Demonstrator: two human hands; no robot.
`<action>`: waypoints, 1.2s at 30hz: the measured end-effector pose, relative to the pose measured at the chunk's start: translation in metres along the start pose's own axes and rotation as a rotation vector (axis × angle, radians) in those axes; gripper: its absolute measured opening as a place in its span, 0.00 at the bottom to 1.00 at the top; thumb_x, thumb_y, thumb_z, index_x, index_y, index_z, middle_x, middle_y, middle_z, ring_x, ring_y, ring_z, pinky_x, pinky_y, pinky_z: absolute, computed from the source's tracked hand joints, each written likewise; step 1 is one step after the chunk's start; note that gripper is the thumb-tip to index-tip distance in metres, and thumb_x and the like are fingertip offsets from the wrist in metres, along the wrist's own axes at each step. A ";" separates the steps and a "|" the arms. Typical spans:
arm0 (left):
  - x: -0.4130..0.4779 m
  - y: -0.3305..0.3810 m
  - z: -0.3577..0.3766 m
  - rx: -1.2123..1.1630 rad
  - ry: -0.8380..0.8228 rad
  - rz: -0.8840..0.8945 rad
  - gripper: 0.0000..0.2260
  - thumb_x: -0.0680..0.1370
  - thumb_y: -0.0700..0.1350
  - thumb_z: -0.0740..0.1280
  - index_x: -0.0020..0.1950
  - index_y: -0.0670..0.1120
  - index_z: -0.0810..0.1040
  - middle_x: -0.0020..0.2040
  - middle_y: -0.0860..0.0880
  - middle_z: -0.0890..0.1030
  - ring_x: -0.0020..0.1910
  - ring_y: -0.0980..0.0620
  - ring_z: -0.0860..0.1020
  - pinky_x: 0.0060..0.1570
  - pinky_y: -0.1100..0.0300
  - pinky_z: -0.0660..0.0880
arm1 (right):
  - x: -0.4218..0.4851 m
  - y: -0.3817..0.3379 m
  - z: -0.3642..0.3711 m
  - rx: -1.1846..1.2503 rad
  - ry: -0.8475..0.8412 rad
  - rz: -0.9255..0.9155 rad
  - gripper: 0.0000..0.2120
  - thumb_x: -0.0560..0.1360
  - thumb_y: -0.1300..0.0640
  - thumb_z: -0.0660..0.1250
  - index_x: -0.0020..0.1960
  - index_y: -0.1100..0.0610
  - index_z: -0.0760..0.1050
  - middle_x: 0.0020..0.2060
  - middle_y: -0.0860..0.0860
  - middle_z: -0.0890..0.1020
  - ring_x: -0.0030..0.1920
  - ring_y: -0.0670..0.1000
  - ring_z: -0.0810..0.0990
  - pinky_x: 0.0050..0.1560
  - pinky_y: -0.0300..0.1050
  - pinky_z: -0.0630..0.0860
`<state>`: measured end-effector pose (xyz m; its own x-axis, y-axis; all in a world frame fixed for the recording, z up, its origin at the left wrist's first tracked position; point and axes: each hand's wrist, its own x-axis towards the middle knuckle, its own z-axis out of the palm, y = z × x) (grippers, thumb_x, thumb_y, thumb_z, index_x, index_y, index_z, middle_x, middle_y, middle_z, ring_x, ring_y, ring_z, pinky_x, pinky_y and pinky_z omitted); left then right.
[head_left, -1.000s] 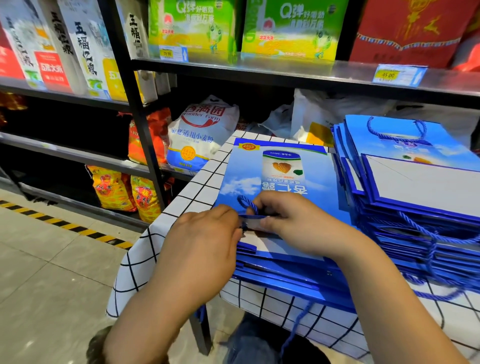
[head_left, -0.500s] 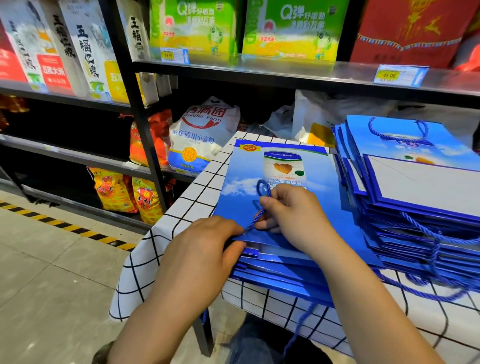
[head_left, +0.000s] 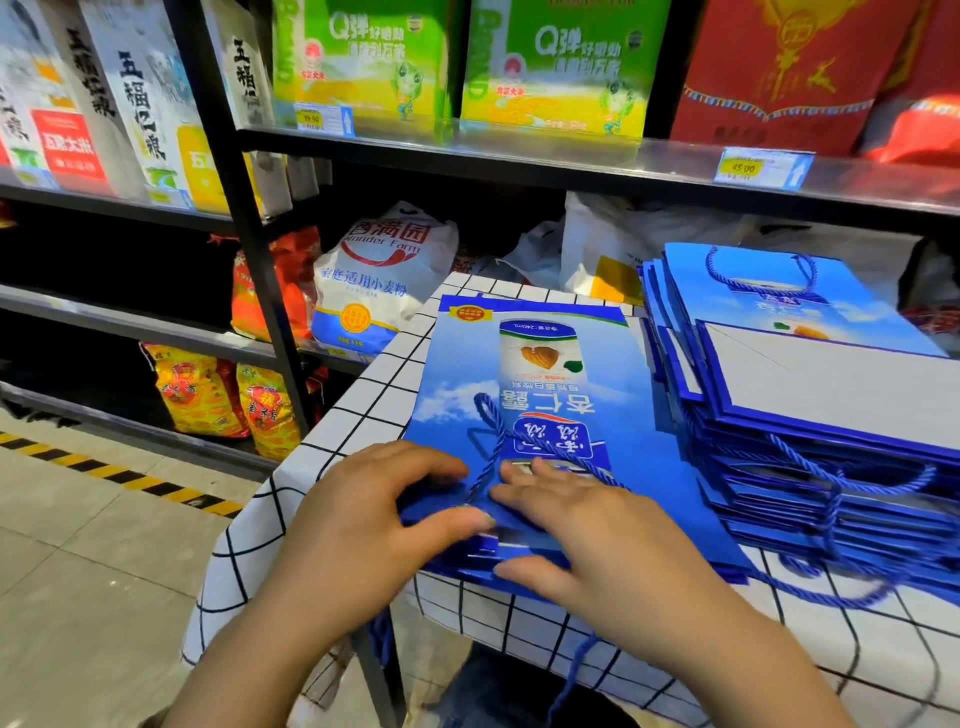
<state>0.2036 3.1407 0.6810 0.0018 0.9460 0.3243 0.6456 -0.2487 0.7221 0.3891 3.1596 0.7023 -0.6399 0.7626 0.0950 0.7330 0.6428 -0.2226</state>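
Black metal shelving (head_left: 519, 161) spans the far side, with a white, soft-sided flour sack (head_left: 384, 280) on its lower left tier. White cloth printed with a thin black grid (head_left: 363, 395) covers the table nearer the camera and hangs over its left and near edges in loose folds.

Right stack of flattened glossy blue paper bags (head_left: 805, 395): tall, edges fanned, cords trailing from the near side.

Near stack, just left of it: lower, topped by a flat rectangular blue paper bag with a printed can (head_left: 530, 364), lying smooth and face up at the table's near-left corner.

Left hand (head_left: 363, 525): fingers spread and slightly bent, pressing on that bag's near-left edge, holding nothing.

Right hand (head_left: 597, 535): fingers stretched out, lying flat on the bag's near end.

Twisted blue cord handle (head_left: 491, 431): loops on the bag's face and runs down between the two hands; contact with the fingertips cannot be told.
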 end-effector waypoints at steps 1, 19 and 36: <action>-0.001 0.000 -0.003 -0.106 -0.008 -0.014 0.17 0.60 0.65 0.63 0.42 0.60 0.81 0.45 0.64 0.80 0.47 0.66 0.77 0.45 0.72 0.71 | -0.001 -0.002 0.001 -0.040 0.033 -0.024 0.22 0.75 0.40 0.56 0.66 0.44 0.67 0.68 0.40 0.69 0.68 0.42 0.67 0.63 0.41 0.69; 0.011 0.017 -0.012 -0.364 0.210 0.078 0.10 0.55 0.58 0.78 0.31 0.66 0.79 0.29 0.63 0.80 0.32 0.66 0.78 0.33 0.76 0.71 | -0.045 0.010 -0.044 0.237 0.781 -0.027 0.18 0.70 0.35 0.61 0.54 0.42 0.75 0.51 0.37 0.80 0.52 0.37 0.77 0.51 0.30 0.71; 0.087 0.111 -0.103 -0.567 0.409 0.434 0.26 0.60 0.47 0.73 0.56 0.51 0.72 0.51 0.55 0.83 0.50 0.53 0.82 0.44 0.59 0.79 | 0.026 0.037 -0.126 1.020 1.141 -0.024 0.08 0.65 0.61 0.71 0.42 0.53 0.76 0.36 0.42 0.83 0.37 0.41 0.79 0.40 0.36 0.76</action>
<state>0.1962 3.1737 0.8524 -0.1867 0.6179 0.7638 0.1672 -0.7461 0.6445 0.4287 3.2119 0.8193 0.2138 0.7068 0.6743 -0.0457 0.6967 -0.7159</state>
